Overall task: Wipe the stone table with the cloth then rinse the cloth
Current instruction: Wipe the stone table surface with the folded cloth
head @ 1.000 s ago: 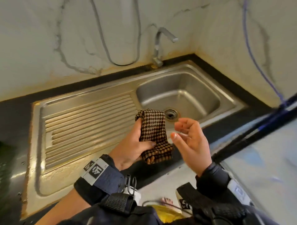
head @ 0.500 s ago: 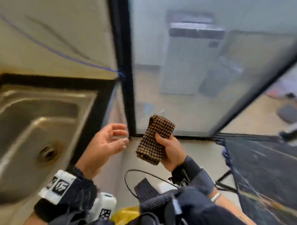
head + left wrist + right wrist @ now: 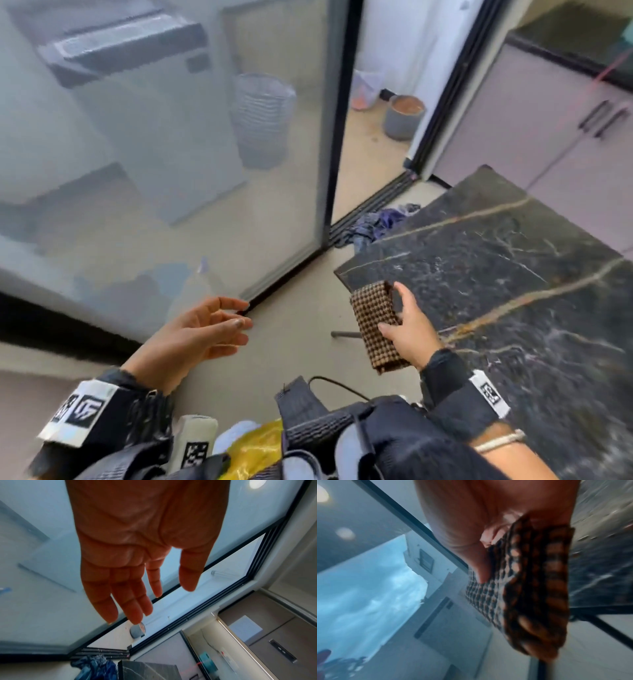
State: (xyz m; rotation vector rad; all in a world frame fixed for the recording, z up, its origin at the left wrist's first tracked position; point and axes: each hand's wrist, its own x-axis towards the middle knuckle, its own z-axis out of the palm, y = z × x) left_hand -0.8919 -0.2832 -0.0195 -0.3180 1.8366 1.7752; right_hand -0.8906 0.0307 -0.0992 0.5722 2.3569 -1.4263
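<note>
A folded brown-and-black checked cloth (image 3: pixel 375 325) is gripped in my right hand (image 3: pixel 406 329), thumb on one face and fingers behind, right at the near left corner of the black stone table (image 3: pixel 513 274) with gold veins. The right wrist view shows the same cloth (image 3: pixel 530 591) close up and blurred, with my thumb pressed on it and the dark stone (image 3: pixel 599 561) behind. My left hand (image 3: pixel 202 334) hangs in the air to the left over the floor, fingers loosely spread and empty; its bare palm (image 3: pixel 137 534) fills the left wrist view. The sink is out of view.
A frosted glass sliding door (image 3: pixel 171 154) with a black frame stands ahead on the left, its opening (image 3: pixel 373 144) beyond the table corner. A crumpled blue cloth (image 3: pixel 380 222) lies on the floor by the door track. Grey cabinets (image 3: pixel 548 137) stand behind the table.
I have turned from the sink to the stone table. The cloth passed from my left hand to my right, and the right hand now brings it to the table's corner.
</note>
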